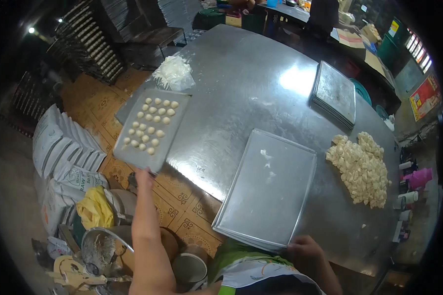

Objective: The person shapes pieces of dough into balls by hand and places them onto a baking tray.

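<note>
My left hand point(145, 178) is closed on the near edge of a baking tray point(177, 110), out to the left with my arm stretched. That tray lies partly over the table's left edge and carries several rows of round dough balls point(149, 117). Right in front of my body sits a stack of baking trays point(275, 191); the top one bears only a few white smears. At its near right corner is my right hand point(305, 246), fingers curled against the rim. A large heap of small dough pieces point(362, 169) lies on the table to the right.
The broad metal table point(216, 83) fills the middle. At its far right stands another stack of trays point(334, 93); a plastic bag point(174, 73) of white stuff lies far left. Sacks point(64, 142), a yellow bag point(94, 206) and a mixing bowl point(106, 250) crowd the floor. A person point(322, 19) stands behind.
</note>
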A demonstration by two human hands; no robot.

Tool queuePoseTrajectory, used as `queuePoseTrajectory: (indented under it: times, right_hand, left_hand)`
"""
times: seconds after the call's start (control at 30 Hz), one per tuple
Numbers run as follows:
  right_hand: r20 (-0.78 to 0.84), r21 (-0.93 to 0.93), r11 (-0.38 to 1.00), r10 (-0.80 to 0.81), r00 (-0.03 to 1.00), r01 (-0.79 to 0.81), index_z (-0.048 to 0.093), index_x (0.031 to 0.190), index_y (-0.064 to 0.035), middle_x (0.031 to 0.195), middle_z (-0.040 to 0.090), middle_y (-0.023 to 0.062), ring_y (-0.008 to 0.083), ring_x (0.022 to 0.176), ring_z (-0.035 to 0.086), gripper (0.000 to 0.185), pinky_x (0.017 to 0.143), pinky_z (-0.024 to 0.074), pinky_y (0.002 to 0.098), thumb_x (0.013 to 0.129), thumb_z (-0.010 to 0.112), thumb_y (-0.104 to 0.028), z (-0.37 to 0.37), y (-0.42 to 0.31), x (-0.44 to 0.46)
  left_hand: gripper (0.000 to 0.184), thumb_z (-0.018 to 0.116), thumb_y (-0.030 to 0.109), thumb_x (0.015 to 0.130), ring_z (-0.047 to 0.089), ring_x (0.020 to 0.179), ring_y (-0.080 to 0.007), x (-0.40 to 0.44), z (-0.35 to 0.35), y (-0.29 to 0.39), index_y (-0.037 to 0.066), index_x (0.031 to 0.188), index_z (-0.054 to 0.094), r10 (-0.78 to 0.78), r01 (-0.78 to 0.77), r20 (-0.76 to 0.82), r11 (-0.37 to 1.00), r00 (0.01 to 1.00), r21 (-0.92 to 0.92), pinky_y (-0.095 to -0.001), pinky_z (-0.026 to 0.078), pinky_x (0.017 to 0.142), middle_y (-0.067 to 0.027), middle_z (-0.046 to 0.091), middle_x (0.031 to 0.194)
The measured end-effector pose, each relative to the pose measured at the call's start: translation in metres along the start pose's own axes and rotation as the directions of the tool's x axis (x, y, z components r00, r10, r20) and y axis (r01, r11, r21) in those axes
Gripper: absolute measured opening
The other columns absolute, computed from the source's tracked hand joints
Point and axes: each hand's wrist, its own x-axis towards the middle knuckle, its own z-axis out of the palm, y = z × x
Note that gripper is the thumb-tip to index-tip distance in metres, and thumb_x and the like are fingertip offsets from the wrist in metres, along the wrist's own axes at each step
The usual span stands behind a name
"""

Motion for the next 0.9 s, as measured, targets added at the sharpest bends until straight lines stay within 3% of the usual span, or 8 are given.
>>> queuePoseTrajectory:
  times: [0.2, 0.33, 0.43, 0.5, 0.67, 0.77, 0.87, 0.9]
  right_hand:
    - [-0.571, 0.175, 0.879, 0.458, 0.682, -0.444, 0.073, 0.100, 0.0037, 0.088, 0.073, 0.0112, 0.0178, 0.075, 0.065, 0.038, 0.068, 0.0520, 0.0331, 0.097, 0.068, -0.034, 0.026, 0.176, -0.078]
    - [-0.593, 0.197, 0.718, 0.629, 0.502, -0.667, 0.072, 0.108, 0.0067, 0.094, 0.074, 0.0152, 0.0215, 0.083, 0.068, 0.051, 0.074, 0.0532, 0.0362, 0.098, 0.064, -0.043, 0.039, 0.337, -0.056]
    - [-0.638, 0.384, 0.871, 0.491, 0.593, -0.308, 0.069, 0.118, 0.0014, 0.119, 0.068, 0.0191, 0.0298, 0.107, 0.062, 0.048, 0.090, 0.0494, 0.0410, 0.094, 0.067, -0.039, 0.084, 0.396, -0.043]
    - [-0.306, 0.811, 0.570, 0.605, 0.735, -0.132, 0.071, 0.112, -0.0031, 0.118, 0.066, 0.0144, 0.0281, 0.106, 0.060, 0.044, 0.089, 0.0477, 0.0406, 0.090, 0.071, -0.041, 0.109, 0.328, -0.054]
    - [-0.483, 0.853, 0.496, 0.638, 0.600, 0.160, 0.072, 0.108, -0.0056, 0.107, 0.069, 0.0107, 0.0278, 0.093, 0.065, 0.034, 0.084, 0.0526, 0.0426, 0.094, 0.065, -0.036, 0.129, 0.448, -0.003]
    - [-0.535, 0.787, 0.007, 0.507, 0.676, 0.618, 0.069, 0.109, -0.0069, 0.106, 0.069, 0.0121, 0.0289, 0.090, 0.069, 0.025, 0.085, 0.0560, 0.0458, 0.100, 0.058, -0.027, 0.086, 0.356, -0.038]
    - [-0.874, 0.453, -0.092, 0.148, 0.462, 0.887, 0.065, 0.118, -0.0027, 0.112, 0.068, 0.0139, 0.0301, 0.099, 0.067, 0.025, 0.089, 0.0556, 0.0434, 0.101, 0.060, -0.020, 0.053, 0.223, -0.133]
    - [-0.862, 0.481, 0.077, -0.138, 0.487, 0.873, 0.063, 0.120, -0.0035, 0.119, 0.068, 0.0131, 0.0282, 0.109, 0.065, 0.025, 0.095, 0.0533, 0.0411, 0.101, 0.062, -0.019, 0.046, 0.154, -0.186]
  left_hand:
    - [0.050, 0.059, 0.010, 0.099, 0.060, 0.110, -0.0288, 0.019, 0.047, 0.040, -0.005, 0.143, 0.040, 0.365, -0.249, -0.178, 0.850, 0.914, 0.464, -0.0458, 0.048, 0.097, -0.0164, 0.058, 0.134]
    - [0.058, 0.056, 0.010, 0.102, 0.061, 0.104, -0.0199, -0.070, 0.103, 0.005, 0.002, 0.153, 0.031, 0.299, -0.304, 0.058, 0.924, 0.953, 0.234, -0.0345, 0.052, 0.084, -0.0119, 0.062, 0.117]
    - [0.053, 0.055, 0.012, 0.103, 0.063, 0.094, -0.0164, -0.174, 0.170, -0.014, 0.001, 0.152, 0.035, 0.151, -0.267, 0.314, 0.891, 0.937, 0.368, -0.0300, 0.054, 0.079, -0.0089, 0.061, 0.109]
    - [0.045, 0.054, 0.011, 0.103, 0.063, 0.092, -0.0170, -0.239, 0.207, -0.021, -0.001, 0.145, 0.044, 0.079, -0.295, 0.479, 0.870, 0.874, 0.395, -0.0304, 0.054, 0.077, -0.0089, 0.062, 0.107]
    - [0.035, 0.059, 0.010, 0.101, 0.065, 0.087, -0.0154, -0.376, 0.265, -0.062, -0.003, 0.134, 0.057, -0.354, -0.321, 0.811, 0.787, 0.466, 0.527, -0.0294, 0.054, 0.078, -0.0091, 0.068, 0.099]
    - [0.034, 0.061, 0.015, 0.102, 0.067, 0.092, -0.0166, -0.430, 0.260, -0.098, -0.002, 0.132, 0.060, -0.728, -0.354, 0.686, 0.637, 0.015, 0.685, -0.0308, 0.055, 0.082, -0.0093, 0.071, 0.104]
    - [0.048, 0.057, 0.030, 0.105, 0.063, 0.113, -0.0187, -0.505, 0.256, -0.130, 0.002, 0.144, 0.052, -0.927, -0.432, 0.270, 0.361, -0.259, 0.827, -0.0344, 0.052, 0.097, -0.0111, 0.066, 0.127]
    - [0.056, 0.056, 0.036, 0.105, 0.060, 0.120, -0.0193, -0.543, 0.251, -0.132, 0.003, 0.149, 0.045, -0.921, -0.160, 0.248, 0.306, -0.301, 0.939, -0.0351, 0.049, 0.102, -0.0116, 0.060, 0.136]
